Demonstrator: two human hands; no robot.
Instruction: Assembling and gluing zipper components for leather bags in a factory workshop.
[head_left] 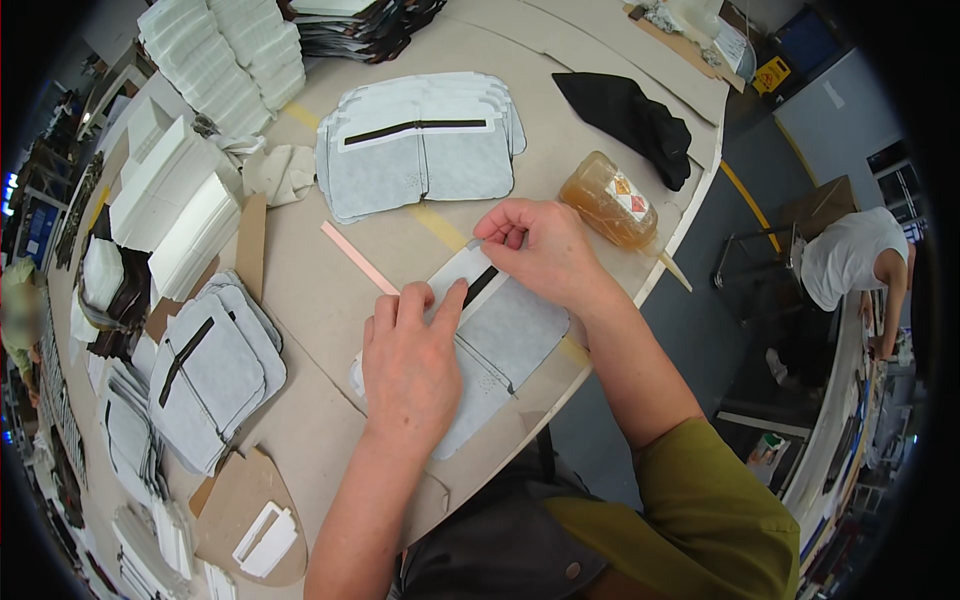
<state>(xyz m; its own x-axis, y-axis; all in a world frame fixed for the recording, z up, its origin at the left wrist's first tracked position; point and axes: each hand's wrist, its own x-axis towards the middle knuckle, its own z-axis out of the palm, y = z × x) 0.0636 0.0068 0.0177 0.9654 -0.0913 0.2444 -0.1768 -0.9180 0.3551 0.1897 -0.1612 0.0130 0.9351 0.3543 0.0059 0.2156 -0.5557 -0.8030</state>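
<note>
A worker's two hands press a grey padded piece flat near the edge of a round table.

The left hand lies open on the piece, fingers spread, its grip released. The right hand pinches the piece's upper end beside its dark strip. A pink strip lies just left of the hands. A stack of similar pieces sits further back, another stack to the left, and an amber bottle lies on its side near the right hand.
</note>
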